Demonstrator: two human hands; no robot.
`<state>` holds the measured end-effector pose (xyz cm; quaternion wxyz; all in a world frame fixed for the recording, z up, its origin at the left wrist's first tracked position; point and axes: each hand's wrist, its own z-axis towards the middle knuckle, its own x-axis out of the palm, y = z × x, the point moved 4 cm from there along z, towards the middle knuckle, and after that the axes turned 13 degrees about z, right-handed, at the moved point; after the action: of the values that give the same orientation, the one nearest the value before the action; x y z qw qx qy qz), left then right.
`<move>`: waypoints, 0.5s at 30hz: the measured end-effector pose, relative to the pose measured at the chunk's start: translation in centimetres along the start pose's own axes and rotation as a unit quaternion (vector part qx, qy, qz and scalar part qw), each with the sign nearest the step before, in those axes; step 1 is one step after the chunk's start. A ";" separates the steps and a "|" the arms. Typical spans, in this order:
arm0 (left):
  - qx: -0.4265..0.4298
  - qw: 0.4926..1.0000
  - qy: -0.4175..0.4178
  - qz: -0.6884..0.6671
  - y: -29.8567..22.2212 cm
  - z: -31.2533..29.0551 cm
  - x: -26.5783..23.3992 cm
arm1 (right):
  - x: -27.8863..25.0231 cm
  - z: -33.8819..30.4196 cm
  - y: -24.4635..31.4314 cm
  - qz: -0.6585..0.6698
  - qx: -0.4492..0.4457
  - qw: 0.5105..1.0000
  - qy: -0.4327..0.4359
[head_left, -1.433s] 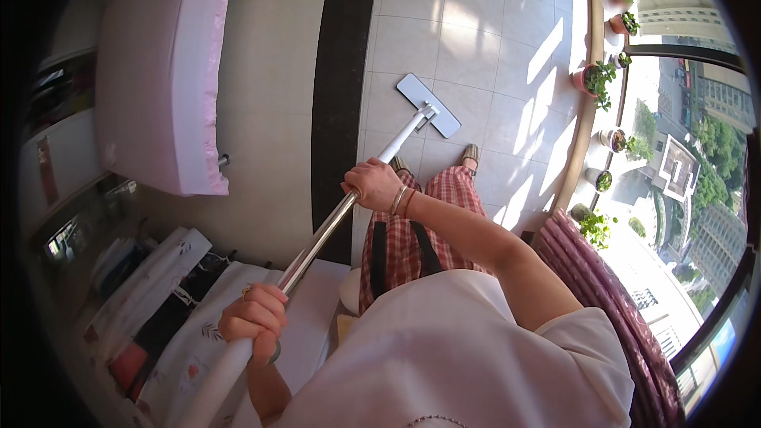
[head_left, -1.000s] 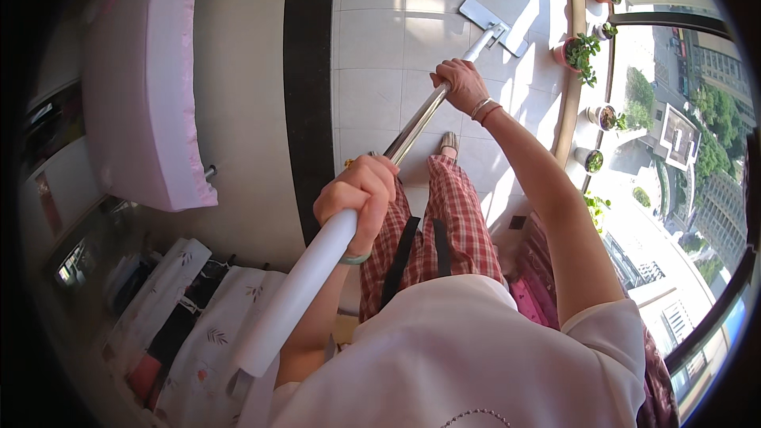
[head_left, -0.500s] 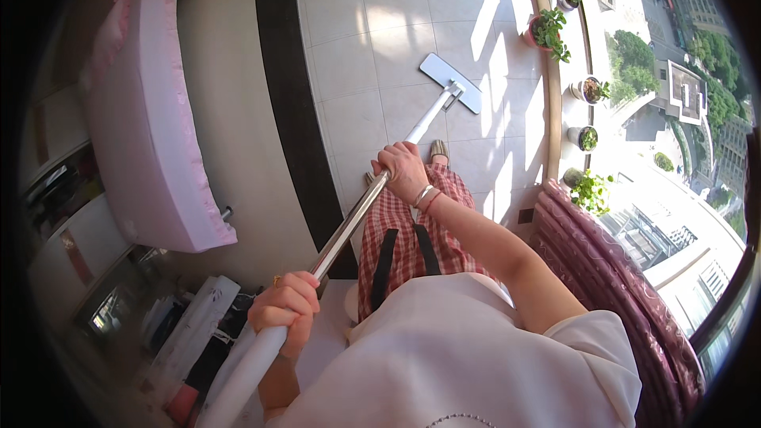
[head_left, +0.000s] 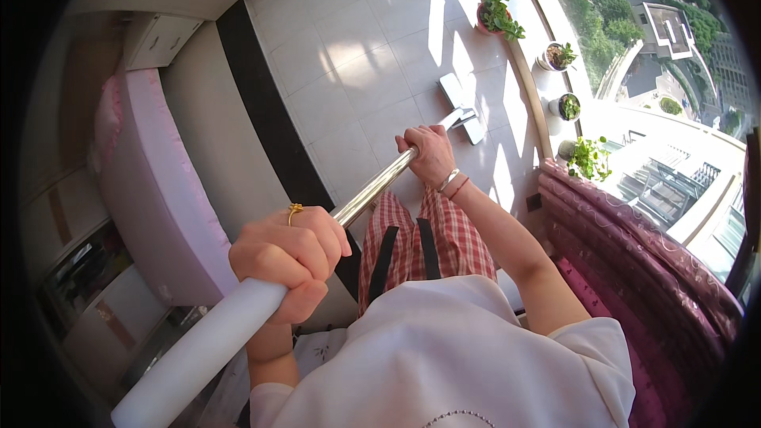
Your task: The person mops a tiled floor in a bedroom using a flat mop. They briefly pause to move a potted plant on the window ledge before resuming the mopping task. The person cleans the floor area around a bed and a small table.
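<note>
A flat mop [head_left: 372,196] with a metal pole and a thick white grip runs slantwise from the lower left up to the floor. Wrapped round its upper part, where white grip meets metal, is my left hand [head_left: 289,257], wearing a gold ring. Farther down the pole my right hand [head_left: 430,154] is closed round it, a bracelet and a red cord at the wrist. The pale rectangular mop head [head_left: 460,107] lies on the grey tiled floor [head_left: 349,119], partly in window light. My right hand hides the pole's stretch just above the joint.
Potted plants [head_left: 496,14] line the windowsill on the right, with a gathered purple curtain [head_left: 634,261] nearer me. A dark floor strip [head_left: 265,111] borders the tiles. To the left stand a pink-covered piece of furniture [head_left: 158,190] and a white cabinet [head_left: 162,41].
The mop head has shifted right and nearer to me. My left hand has come up closer to the camera, and my right hand has moved slightly right and away from me. The view has turned.
</note>
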<state>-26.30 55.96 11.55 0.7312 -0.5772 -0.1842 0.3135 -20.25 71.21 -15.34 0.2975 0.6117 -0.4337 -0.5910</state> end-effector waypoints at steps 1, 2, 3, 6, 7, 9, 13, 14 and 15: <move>0.007 1.000 0.013 -0.006 0.8 0.8 0.9 | -1.5 0.2 -1.2 -0.015 0.002 0.999 -0.030; 0.003 1.000 0.020 0.001 1.2 1.4 2.0 | -2.7 0.5 -2.1 -0.022 -0.009 0.998 -0.055; 0.012 0.999 0.029 0.010 1.8 1.9 3.1 | -3.8 0.6 -3.4 -0.026 -0.025 0.996 -0.078; 0.047 0.997 0.059 0.013 5.4 3.1 6.1 | -7.0 1.2 -7.8 -0.068 -0.014 0.989 -0.133; 0.062 0.996 0.065 0.008 6.3 3.4 7.1 | -7.8 1.3 -9.1 -0.068 0.005 0.989 -0.133; 0.079 0.995 0.065 0.015 8.3 3.6 8.7 | -8.6 1.3 -12.1 -0.094 0.024 0.982 -0.160; 0.072 0.997 0.003 0.017 11.2 0.8 9.1 | -7.0 2.0 -14.4 -0.089 0.077 0.988 -0.103; 0.064 0.998 -0.007 0.010 11.8 -0.4 8.2 | -6.0 2.0 -14.4 -0.094 0.078 0.988 -0.091; 0.057 0.998 -0.017 0.004 12.1 -1.7 7.4 | -4.9 1.8 -14.3 -0.099 0.079 0.989 -0.078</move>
<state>-22.76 61.39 -1.17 0.7584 -0.5296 -0.1764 0.3364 -19.09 82.24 -25.83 0.1533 0.6255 -0.4379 -0.6273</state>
